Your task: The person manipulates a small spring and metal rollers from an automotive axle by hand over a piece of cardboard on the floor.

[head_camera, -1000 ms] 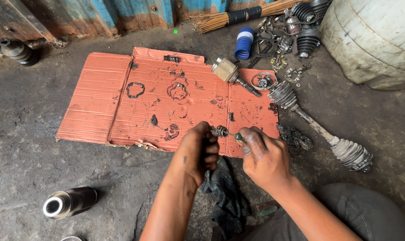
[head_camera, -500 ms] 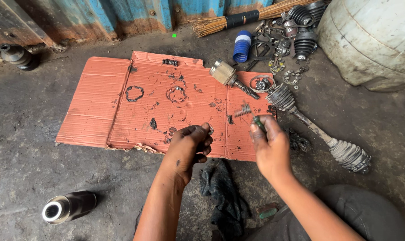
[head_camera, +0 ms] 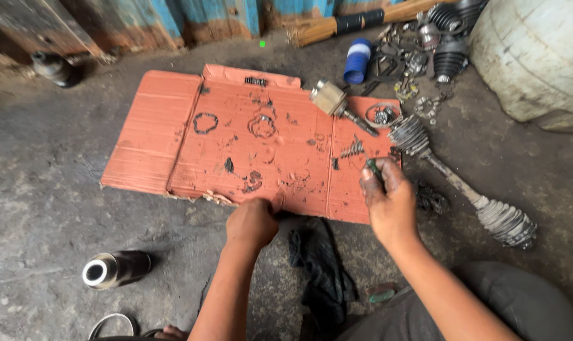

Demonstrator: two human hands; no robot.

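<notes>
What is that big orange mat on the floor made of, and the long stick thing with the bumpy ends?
The flat orange mat looks like corrugated cardboard: fine ribs, fold creases, frayed edges, matte with dark greasy stains. The long axle shaft seems to be dull grey metal, and its ribbed end boots look like dusty rubber, probably.

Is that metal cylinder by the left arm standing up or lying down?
Lying down: the metal cylinder rests lengthwise on the floor, its open end facing the camera.

Flat orange corrugated cardboard sheet (head_camera: pixel 173 139): matt, grease-stained.
Shiny steel cylinder (head_camera: pixel 113 269): glossy metal.
Black rag (head_camera: pixel 321 265): cloth, matt.
Concrete floor (head_camera: pixel 40 183): rough.
</notes>
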